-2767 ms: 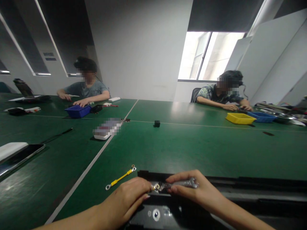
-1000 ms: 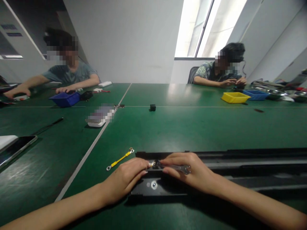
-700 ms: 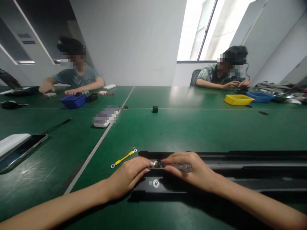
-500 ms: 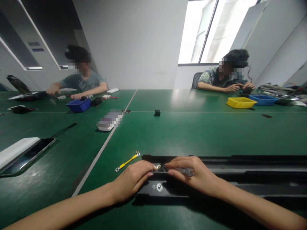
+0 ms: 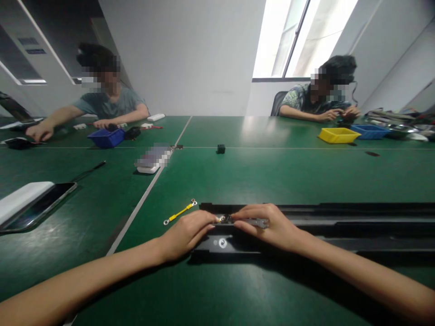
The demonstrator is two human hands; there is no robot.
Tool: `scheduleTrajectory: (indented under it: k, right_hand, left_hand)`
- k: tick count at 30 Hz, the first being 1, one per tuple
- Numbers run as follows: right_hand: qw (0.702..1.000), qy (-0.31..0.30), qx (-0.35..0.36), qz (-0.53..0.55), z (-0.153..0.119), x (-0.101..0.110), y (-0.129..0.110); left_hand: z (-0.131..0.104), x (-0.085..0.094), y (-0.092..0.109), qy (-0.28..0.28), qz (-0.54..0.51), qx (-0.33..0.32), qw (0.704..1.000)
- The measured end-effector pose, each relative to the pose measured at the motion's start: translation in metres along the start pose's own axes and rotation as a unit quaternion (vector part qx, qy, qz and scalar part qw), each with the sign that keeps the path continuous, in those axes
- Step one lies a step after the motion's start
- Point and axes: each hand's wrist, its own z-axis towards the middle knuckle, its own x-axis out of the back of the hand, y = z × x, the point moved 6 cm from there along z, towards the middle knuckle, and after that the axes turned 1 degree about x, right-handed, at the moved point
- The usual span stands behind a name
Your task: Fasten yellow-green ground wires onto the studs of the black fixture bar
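Pinching wrench (image 5: 261, 223) in right fingers (image 5: 249, 210), terminal (image 5: 222, 219) in left fingers (image 5: 208, 217), over green table (image 5: 288, 174) before pale wall (image 5: 190, 54)

Counter (image 5: 288, 179): I see passing room between black rail (image 5: 239, 243) and black cube (image 5: 221, 149), rightward toward yellow tray (image 5: 337, 137). In the way: rail's raised far edge behind left hand (image 5: 188, 232) and right hand (image 5: 272, 225); yellow cable (image 5: 179, 213) near the left hand; phone (image 5: 39, 206) farther left.

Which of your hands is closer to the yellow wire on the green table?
Left. The left hand is just beside the yellow wire; the right hand is farther off, to the right, holding the wrench.
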Motion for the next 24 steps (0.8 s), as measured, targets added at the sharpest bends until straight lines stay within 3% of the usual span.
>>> scheduleTrajectory:
  k: [24]
  right_hand:
    - [1.0,-0.008,0.0,0.0,0.0003,-0.0009,-0.0008]
  left_hand:
    - [0.0013,-0.0003,0.0006,-0.001,0.002,0.004,1.0]
